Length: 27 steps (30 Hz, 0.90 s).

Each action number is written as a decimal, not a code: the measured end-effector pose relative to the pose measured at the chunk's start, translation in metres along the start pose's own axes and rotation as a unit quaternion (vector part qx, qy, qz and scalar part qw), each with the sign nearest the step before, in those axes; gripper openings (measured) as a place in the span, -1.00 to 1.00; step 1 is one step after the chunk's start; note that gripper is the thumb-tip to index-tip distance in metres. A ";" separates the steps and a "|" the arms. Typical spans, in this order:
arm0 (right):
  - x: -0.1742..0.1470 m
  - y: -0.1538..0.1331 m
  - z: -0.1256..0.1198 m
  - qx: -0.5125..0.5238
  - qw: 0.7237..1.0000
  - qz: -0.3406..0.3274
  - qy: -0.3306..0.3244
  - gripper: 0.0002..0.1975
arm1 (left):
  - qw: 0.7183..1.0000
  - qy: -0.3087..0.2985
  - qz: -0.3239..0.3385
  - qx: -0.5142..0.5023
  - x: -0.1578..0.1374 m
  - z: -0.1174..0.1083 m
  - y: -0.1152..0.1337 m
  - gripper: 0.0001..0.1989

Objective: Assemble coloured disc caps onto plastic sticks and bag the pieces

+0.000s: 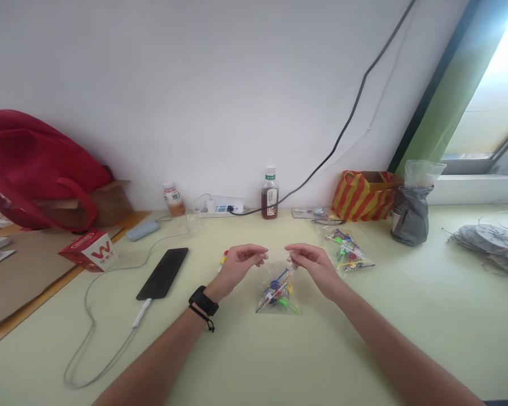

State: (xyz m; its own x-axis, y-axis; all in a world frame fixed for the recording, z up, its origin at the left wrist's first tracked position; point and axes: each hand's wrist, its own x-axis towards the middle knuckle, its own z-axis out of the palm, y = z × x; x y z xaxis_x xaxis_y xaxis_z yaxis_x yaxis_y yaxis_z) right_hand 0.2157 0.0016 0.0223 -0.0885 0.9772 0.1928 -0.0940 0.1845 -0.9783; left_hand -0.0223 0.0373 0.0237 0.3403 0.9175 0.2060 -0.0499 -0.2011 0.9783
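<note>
Both hands pinch the top edge of a clear plastic bag in the middle of the table. My left hand, with a black watch above its wrist, grips the upper left corner. At the upper right corner, my right hand holds on with thumb and fingers together. Small colourful plastic parts, blue, green, yellow, red and white, lie in the lower part of the bag. Partly hidden behind my left hand are red and yellow pieces. A second clear bag of similar parts lies beyond my right hand.
On the left are a black phone on a charging cable, a red-and-white box and a red bag. Along the wall stand a dark drink bottle, a power strip, a striped bag and a grey bag.
</note>
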 end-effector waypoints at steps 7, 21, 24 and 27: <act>0.000 0.004 0.000 0.026 0.999 -0.005 -0.017 -0.70 | 1.000 0.002 0.017 0.008 -0.003 0.000 0.000 -0.81; -0.001 0.003 0.009 -0.054 0.998 -0.024 -0.013 -0.64 | 1.000 0.009 -0.004 0.022 -0.003 0.010 0.006 -0.72; -0.002 0.001 0.009 -0.048 0.999 -0.019 -0.011 -0.65 | 1.000 -0.012 -0.007 0.022 -0.003 0.009 0.005 -0.71; -0.002 0.001 0.009 -0.046 0.999 -0.010 -0.010 -0.65 | 0.999 -0.025 -0.007 0.020 -0.002 0.006 0.001 -0.71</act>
State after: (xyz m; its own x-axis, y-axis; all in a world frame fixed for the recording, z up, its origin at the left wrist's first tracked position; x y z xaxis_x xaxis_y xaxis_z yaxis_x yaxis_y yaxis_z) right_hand 0.2066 -0.0011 0.0221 -0.1072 0.9713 0.2121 -0.0049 0.2128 -0.9771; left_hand -0.0176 0.0336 0.0237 0.3876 0.9020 0.1902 -0.0069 -0.2035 0.9791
